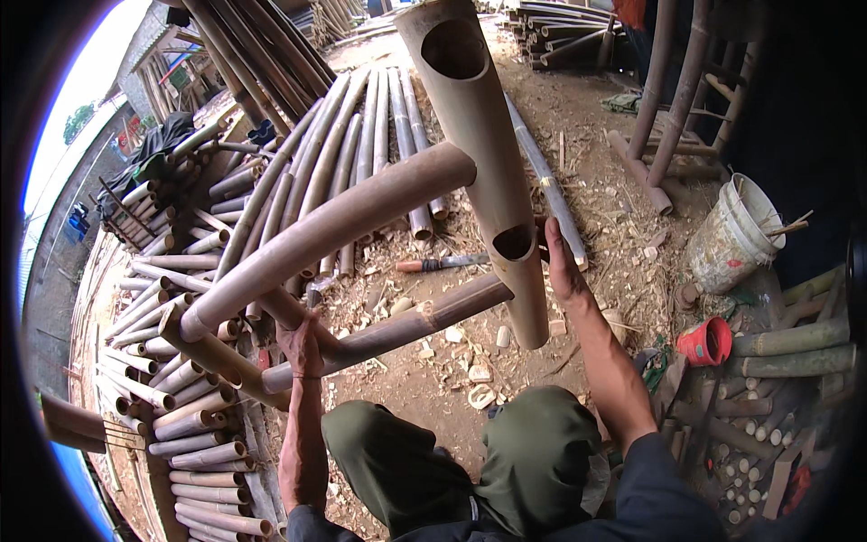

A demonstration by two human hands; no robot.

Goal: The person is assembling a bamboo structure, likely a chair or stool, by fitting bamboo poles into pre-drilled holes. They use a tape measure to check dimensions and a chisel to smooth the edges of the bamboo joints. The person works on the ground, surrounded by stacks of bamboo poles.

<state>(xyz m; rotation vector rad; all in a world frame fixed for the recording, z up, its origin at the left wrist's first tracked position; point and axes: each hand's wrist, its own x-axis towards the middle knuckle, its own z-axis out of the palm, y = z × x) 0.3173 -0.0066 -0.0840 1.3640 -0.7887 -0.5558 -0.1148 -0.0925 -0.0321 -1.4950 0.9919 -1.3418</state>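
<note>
A bamboo frame (334, 221) is held up in front of me, tilted. Two long poles run from its left crosspiece to a thick bamboo post (483, 163) at the right. That post has two large oval holes on its near face, and the pole ends meet it beside them. My left hand (301, 346) is closed round a short pole at the frame's left part. My right hand (564, 266) is against the post's right side near its lower hole, thumb up, with the other fingers mostly hidden behind it.
Cut bamboo lengths (208, 438) lie stacked at left, longer poles (361, 135) beyond. A knife with a wooden handle (442, 263) lies on chip-strewn ground. At right are a white bucket (736, 239), a red container (704, 341), green bamboo pieces (795, 352) and a bamboo stand (673, 135).
</note>
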